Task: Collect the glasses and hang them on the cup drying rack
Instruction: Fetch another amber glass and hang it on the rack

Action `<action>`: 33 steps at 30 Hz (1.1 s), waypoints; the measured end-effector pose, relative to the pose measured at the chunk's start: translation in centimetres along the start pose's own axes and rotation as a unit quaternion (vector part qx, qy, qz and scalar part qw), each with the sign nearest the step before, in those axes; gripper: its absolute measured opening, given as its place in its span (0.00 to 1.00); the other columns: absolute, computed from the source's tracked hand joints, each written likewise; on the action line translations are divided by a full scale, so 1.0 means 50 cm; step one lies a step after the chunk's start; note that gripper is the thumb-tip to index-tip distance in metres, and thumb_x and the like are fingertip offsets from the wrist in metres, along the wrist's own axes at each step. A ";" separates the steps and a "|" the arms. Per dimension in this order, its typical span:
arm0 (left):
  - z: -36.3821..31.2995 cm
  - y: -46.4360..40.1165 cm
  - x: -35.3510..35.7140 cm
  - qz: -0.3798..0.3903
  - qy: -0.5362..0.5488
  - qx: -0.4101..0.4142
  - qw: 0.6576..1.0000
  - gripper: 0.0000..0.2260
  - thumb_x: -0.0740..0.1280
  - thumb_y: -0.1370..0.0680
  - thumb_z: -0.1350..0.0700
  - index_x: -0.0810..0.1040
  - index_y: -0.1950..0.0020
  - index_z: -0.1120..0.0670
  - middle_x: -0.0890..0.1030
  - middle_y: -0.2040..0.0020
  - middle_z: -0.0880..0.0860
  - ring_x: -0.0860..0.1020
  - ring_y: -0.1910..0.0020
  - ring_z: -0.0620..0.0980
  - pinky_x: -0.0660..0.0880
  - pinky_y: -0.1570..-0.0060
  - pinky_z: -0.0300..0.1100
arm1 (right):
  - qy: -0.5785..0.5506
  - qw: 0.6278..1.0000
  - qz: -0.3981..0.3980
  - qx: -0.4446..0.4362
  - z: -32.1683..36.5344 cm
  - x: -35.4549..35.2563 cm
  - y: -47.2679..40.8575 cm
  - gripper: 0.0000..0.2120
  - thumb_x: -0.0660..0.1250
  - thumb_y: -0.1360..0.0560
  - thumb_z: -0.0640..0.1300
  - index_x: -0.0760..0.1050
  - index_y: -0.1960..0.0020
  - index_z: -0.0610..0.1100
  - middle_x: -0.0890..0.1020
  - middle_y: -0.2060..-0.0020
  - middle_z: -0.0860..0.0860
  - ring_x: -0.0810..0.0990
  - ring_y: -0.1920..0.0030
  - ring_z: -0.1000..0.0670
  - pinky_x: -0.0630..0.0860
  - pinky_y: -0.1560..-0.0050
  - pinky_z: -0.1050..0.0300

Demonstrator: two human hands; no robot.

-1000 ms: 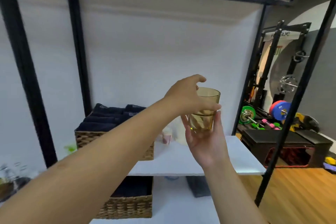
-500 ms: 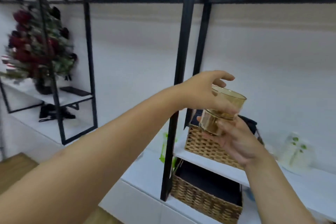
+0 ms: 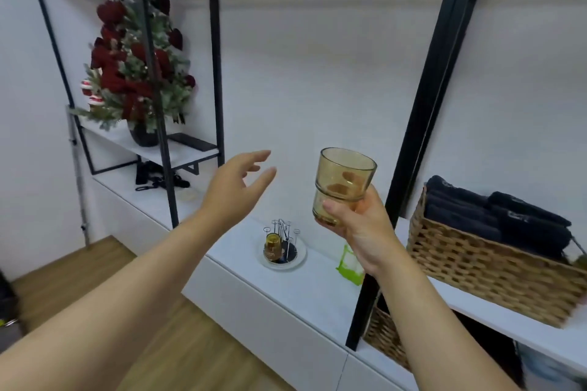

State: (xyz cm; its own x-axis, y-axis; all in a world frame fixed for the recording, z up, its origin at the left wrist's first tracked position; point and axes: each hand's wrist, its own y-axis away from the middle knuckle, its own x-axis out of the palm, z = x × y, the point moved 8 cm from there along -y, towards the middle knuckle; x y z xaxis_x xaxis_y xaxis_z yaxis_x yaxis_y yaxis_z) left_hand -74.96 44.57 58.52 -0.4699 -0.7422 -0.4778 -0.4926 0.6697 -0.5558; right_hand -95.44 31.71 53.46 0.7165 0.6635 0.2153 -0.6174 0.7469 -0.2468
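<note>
An amber glass (image 3: 344, 179) stands upright in the air, held around its base by my right hand (image 3: 360, 224). My left hand (image 3: 236, 187) floats to its left with the fingers spread and nothing in it. Below and between the hands, the cup drying rack (image 3: 284, 236) of thin metal prongs stands on a round white tray (image 3: 300, 255) on the white counter. One amber glass (image 3: 272, 247) hangs upside down on the rack's left side.
A black metal shelf post (image 3: 422, 124) rises just right of the held glass. A wicker basket (image 3: 489, 267) of dark towels fills the shelf at right, a green packet (image 3: 349, 265) lies on the counter, and a red-decorated small tree (image 3: 136, 63) stands on the left shelf.
My left hand has let go of the glass's rim and drawn off to the left. The view has swung left and down, bringing the rack into sight.
</note>
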 end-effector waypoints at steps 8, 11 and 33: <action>0.255 -0.125 0.056 0.044 -0.092 -0.040 0.994 0.23 0.65 0.18 0.41 0.70 0.24 0.44 0.73 0.28 0.42 0.72 0.31 0.41 0.69 0.33 0.43 | 0.028 0.999 -0.024 0.027 -0.182 0.023 -0.242 0.34 0.82 0.34 0.40 0.72 0.32 0.51 0.85 0.41 0.49 0.86 0.41 0.47 0.85 0.47 0.46; 0.338 -0.192 0.087 0.048 -0.099 -0.066 0.992 0.24 0.64 0.18 0.42 0.69 0.23 0.46 0.72 0.26 0.44 0.69 0.27 0.44 0.68 0.29 0.48 | 0.055 0.998 -0.025 0.031 -0.238 0.016 -0.343 0.36 0.82 0.36 0.43 0.71 0.32 0.52 0.84 0.41 0.50 0.86 0.43 0.50 0.84 0.51 0.52; 0.812 -0.564 0.384 0.241 -0.138 0.036 0.960 0.26 0.62 0.17 0.44 0.62 0.19 0.46 0.69 0.23 0.49 0.68 0.27 0.53 0.67 0.30 0.50 | 0.255 0.943 -0.207 0.047 -0.479 0.004 -0.751 0.37 0.83 0.31 0.45 0.64 0.32 0.54 0.79 0.40 0.57 0.80 0.42 0.59 0.77 0.43 0.62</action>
State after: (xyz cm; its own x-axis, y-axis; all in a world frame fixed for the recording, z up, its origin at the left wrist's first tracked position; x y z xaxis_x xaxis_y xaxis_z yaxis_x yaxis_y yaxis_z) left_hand -40.34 10.38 37.42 -0.4134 -0.3310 -0.8482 -0.2090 0.9412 -0.2654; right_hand -64.31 2.75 40.16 0.9508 0.2242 -0.2137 -0.2589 0.9540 -0.1512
